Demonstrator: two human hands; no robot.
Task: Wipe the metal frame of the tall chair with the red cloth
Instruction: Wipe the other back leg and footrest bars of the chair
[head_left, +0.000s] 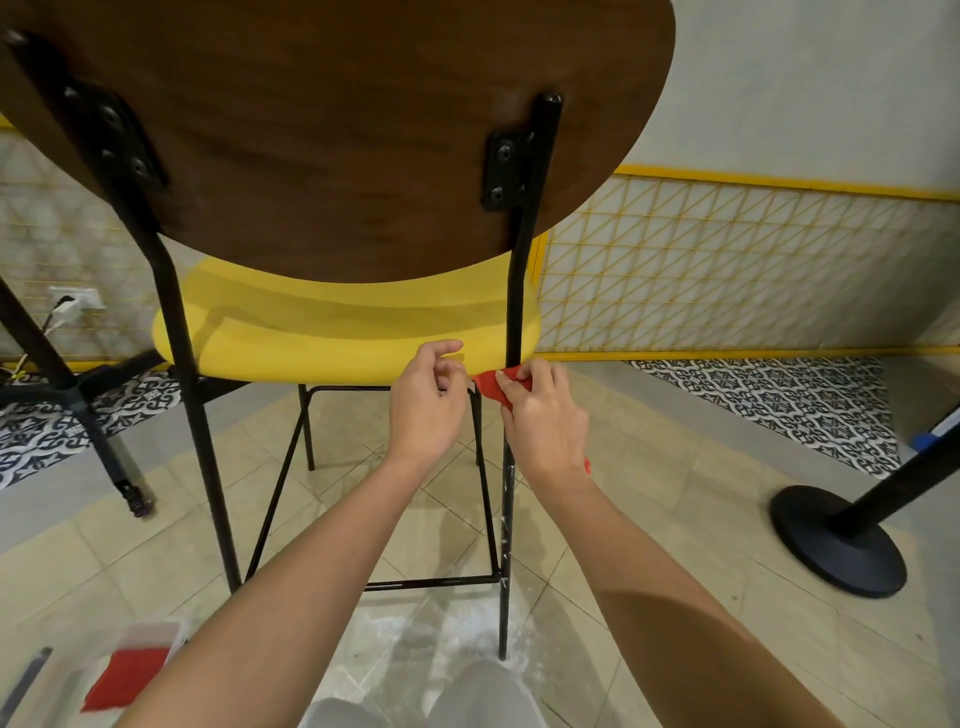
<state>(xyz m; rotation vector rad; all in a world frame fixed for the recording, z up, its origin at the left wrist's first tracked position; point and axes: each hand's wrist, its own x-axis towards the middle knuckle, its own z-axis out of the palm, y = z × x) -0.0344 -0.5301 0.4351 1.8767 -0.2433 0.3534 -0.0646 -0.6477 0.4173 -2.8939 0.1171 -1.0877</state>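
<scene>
Red cloth (497, 387) wrapped on the tall chair's rear right black metal leg (511, 332), just under the yellow seat (311, 338) | your right hand (543, 415) clamps it there | your left hand (426, 405) loosely curled, holding nothing, beside it.

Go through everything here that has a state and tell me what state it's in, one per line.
red cloth: bunched, pressed against the rear leg just below the seat
right hand: gripping the red cloth
left hand: empty, fingers loosely curled, beside the cloth
rear leg: whitish smears below the cloth
tall chair: upright on the floor
</scene>
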